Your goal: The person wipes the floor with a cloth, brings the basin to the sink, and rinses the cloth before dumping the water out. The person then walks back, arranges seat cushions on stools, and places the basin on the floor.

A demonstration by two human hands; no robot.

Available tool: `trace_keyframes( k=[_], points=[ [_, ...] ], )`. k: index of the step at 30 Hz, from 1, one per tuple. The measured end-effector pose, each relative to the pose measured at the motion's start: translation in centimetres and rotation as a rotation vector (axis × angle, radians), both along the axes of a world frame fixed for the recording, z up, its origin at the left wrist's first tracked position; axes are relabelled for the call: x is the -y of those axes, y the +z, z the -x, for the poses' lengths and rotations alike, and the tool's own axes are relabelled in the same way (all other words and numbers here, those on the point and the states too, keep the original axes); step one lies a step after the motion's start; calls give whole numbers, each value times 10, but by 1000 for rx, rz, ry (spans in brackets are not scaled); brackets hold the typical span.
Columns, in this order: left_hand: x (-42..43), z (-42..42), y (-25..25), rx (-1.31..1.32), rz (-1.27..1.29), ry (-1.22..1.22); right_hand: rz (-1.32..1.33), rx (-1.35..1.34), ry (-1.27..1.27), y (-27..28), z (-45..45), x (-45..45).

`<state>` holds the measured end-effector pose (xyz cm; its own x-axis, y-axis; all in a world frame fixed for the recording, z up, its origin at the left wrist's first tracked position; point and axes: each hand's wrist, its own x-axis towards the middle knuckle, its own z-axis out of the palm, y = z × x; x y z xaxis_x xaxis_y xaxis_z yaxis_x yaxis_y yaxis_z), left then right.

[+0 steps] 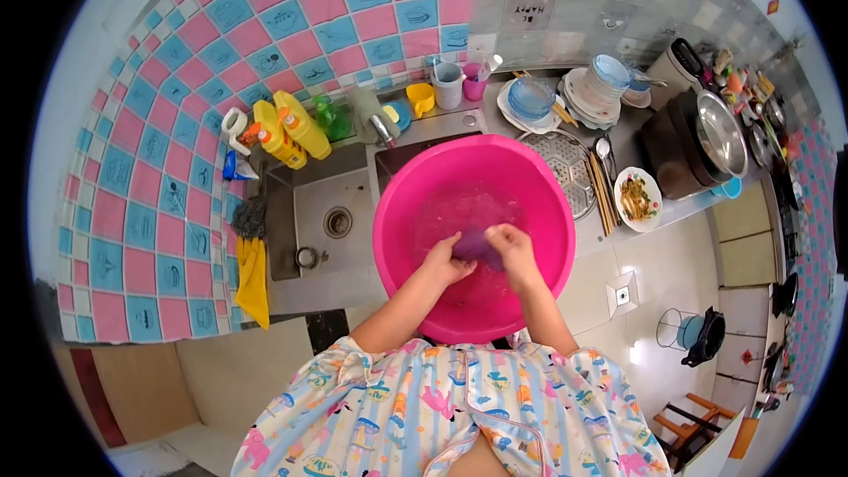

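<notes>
A large bright pink basin (539, 177) rests on the counter by the sink, with some water inside. Over its middle, both my hands grip a small purple cloth-like item (478, 249) whose exact kind I cannot make out. My left hand (448, 261) is closed on its left end, thumb on top. On the right end, the fingers of my right hand (512, 252) are pinched around it. Parts of the item are hidden behind my fingers.
Left of the basin is a steel sink (309, 203) with a faucet (382, 130). Yellow bottles (305, 125) stand behind it; yellow gloves (252, 278) hang at left. To the right are stacked plates (587, 97), a steamer rack (565, 163), chopsticks (602, 194) and a food plate (638, 199).
</notes>
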<state>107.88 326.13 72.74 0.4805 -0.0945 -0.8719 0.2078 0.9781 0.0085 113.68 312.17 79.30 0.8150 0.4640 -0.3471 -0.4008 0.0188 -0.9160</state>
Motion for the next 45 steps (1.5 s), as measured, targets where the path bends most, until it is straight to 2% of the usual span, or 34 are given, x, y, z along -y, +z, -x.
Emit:
trace_keyframes(
  k=[1, 5, 7, 10, 11, 12, 13, 14, 15, 17, 19, 22, 27, 30, 33, 34, 37, 38, 40, 43, 45],
  points=[
    [1, 0, 0, 4, -44, 17, -21, 17, -128, -8, -10, -5],
    [1, 6, 20, 248, -231, -220, -317, -384, -275, -50, -15, -20],
    [-4, 7, 22, 298, -209, -302, -363, -547, -302, -58, -1, -36],
    [-17, 11, 41, 331, -33, -427, -635, -959, -244, -155, -25, -31],
    [-24, 13, 49, 335, 48, -471, -601, -1004, -264, -156, -26, -29],
    [-31, 15, 54, 394, 116, -499, -528, -830, -217, -130, -15, -31],
    [-37, 16, 58, 454, 184, -529, -455, -655, -170, -69, 3, -37],
    [-40, 18, 59, 512, 253, -558, -380, -482, -126, -31, 15, -40],
    [-39, 18, 53, 542, 206, -598, -333, -444, -154, -28, 13, -40],
    [-33, 19, 34, 602, 109, -680, -280, -356, -103, -36, 9, -39],
    [-28, 16, 30, 525, -33, -788, -136, -269, -79, -34, 4, -43],
    [-20, 9, 17, 427, -217, -912, -115, -291, -84, -35, 3, -48],
    [-14, 1, 5, 330, -568, -1116, 48, -225, -183, -67, -2, -53],
    [-7, 3, 6, 391, -853, -1089, 230, -196, -242, -78, -3, -61],
    [-12, -6, -3, 390, -1182, -1467, 444, -169, -298, -90, -1, -70],
    [-11, -7, -13, 394, -1323, -1484, 514, -155, -315, -90, 0, -73],
    [-8, 2, -34, 410, -1760, -1447, 461, -219, -416, -119, 1, -73],
    [-13, -2, -18, 448, -1563, -1537, 428, -224, -460, -130, 1, -71],
    [-27, -7, 30, 508, -1153, -1683, 320, -244, -446, -95, 9, -64],
    [-40, 8, 28, 694, -857, -1342, 14, -364, -457, -68, 15, -50],
    [-54, 8, 28, 661, -491, -1188, -151, -405, -451, -65, 23, -35]
  ],
)
